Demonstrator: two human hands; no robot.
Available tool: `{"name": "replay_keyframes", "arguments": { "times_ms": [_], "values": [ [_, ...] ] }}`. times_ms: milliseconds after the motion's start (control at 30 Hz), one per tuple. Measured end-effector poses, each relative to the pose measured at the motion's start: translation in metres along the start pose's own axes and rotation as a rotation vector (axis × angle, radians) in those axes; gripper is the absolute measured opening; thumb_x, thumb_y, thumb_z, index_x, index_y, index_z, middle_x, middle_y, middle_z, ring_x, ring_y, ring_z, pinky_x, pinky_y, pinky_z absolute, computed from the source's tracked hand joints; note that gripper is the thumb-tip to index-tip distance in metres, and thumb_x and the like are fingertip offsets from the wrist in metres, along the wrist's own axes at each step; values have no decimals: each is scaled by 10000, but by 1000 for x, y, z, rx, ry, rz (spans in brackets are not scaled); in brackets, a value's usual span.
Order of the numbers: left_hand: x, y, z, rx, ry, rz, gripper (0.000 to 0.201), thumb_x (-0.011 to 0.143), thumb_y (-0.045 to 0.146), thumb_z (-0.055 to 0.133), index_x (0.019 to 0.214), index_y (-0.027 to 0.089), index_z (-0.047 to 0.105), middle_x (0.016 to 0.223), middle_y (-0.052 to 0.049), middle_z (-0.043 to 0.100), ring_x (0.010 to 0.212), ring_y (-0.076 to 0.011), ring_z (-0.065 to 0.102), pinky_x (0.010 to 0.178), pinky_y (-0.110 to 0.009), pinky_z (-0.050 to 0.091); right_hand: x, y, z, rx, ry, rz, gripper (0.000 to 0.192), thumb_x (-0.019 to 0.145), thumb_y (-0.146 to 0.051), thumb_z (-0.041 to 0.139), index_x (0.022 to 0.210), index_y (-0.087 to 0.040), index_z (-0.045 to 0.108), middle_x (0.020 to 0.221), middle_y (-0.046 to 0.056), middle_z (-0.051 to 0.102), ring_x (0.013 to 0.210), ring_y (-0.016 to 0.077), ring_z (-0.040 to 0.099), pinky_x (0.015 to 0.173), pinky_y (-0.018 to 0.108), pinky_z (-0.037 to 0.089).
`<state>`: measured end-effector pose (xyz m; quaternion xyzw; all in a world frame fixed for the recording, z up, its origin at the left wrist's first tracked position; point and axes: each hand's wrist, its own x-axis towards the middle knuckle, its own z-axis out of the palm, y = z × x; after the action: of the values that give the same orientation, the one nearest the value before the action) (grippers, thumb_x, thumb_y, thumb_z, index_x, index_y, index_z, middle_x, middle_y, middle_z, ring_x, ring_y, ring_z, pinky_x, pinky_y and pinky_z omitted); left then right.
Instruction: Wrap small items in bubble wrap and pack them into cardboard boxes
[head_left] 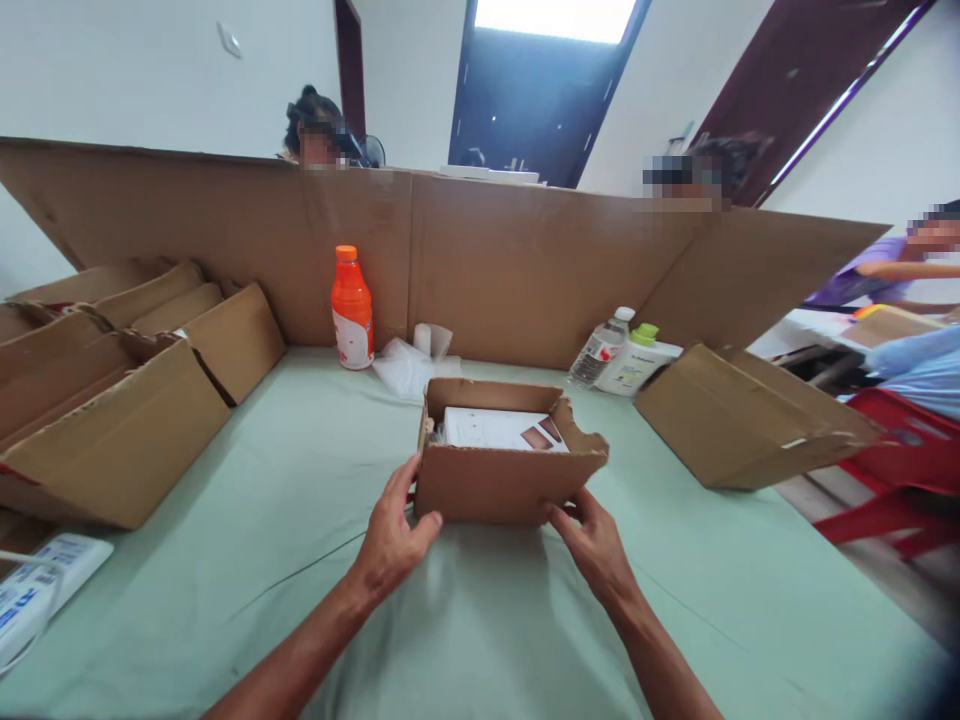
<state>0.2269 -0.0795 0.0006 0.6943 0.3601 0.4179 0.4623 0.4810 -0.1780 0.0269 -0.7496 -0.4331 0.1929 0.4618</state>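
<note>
A small open cardboard box [495, 482] sits on the pale green table cover [480, 620] in front of me. Inside it lies a white flat item with brown squares printed on it [504, 429]. My left hand [391, 535] grips the box's near left corner, thumb against the front wall. My right hand [592, 540] holds the near right corner, fingers touching the front wall and the torn right flap.
Several larger open cardboard boxes [112, 400] stand at the left; another carton [750, 420] lies at the right. An orange bottle [352, 310], crumpled plastic wrap [412, 365], a clear bottle [600, 350] and a white green-capped bottle [637, 360] stand before a cardboard wall [487, 260]. Other people sit beyond it.
</note>
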Motion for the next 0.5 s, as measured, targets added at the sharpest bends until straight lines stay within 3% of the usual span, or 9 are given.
{"name": "replay_keyframes", "arguments": {
  "times_ms": [100, 167, 233, 367, 500],
  "values": [
    [-39, -3, 4, 68, -12, 38, 755, 768, 187, 600, 1491, 235, 390, 1460, -130, 517, 1277, -306, 554, 1065, -483, 488, -18, 6, -17, -66, 0, -1, 400, 779, -522, 616, 1009, -198, 662, 897, 79, 747, 839, 294, 705, 663, 360, 546],
    [-66, -6, -1, 138, 30, 64, 776, 781, 189, 603, 1513, 271, 360, 1462, -123, 518, 1292, -328, 545, 1086, -517, 469, -25, 6, -16, -82, -29, -30, 356, 784, -524, 617, 946, -211, 669, 864, 74, 746, 829, 296, 700, 686, 370, 546],
    [-86, -9, -11, 201, 111, 75, 778, 795, 202, 604, 1521, 305, 343, 1465, -110, 512, 1302, -343, 535, 1092, -540, 461, -24, 1, -2, -67, -86, -74, 328, 789, -513, 619, 911, -212, 668, 866, 78, 745, 833, 295, 693, 735, 383, 548],
    [-107, -13, -38, 243, 285, 5, 715, 827, 222, 584, 1499, 305, 353, 1434, -118, 517, 1258, -333, 560, 1015, -512, 528, -6, -14, 47, -7, -215, -155, 367, 777, -516, 628, 959, -198, 650, 902, 82, 733, 877, 296, 671, 807, 410, 542],
    [-112, -20, -62, 281, 313, -15, 683, 805, 235, 616, 1456, 272, 412, 1384, -134, 542, 1193, -322, 600, 980, -486, 549, 10, -25, 81, 58, -296, -165, 512, 799, -555, 611, 1162, -195, 592, 1089, 107, 711, 968, 292, 662, 861, 431, 541]
  ]
}}
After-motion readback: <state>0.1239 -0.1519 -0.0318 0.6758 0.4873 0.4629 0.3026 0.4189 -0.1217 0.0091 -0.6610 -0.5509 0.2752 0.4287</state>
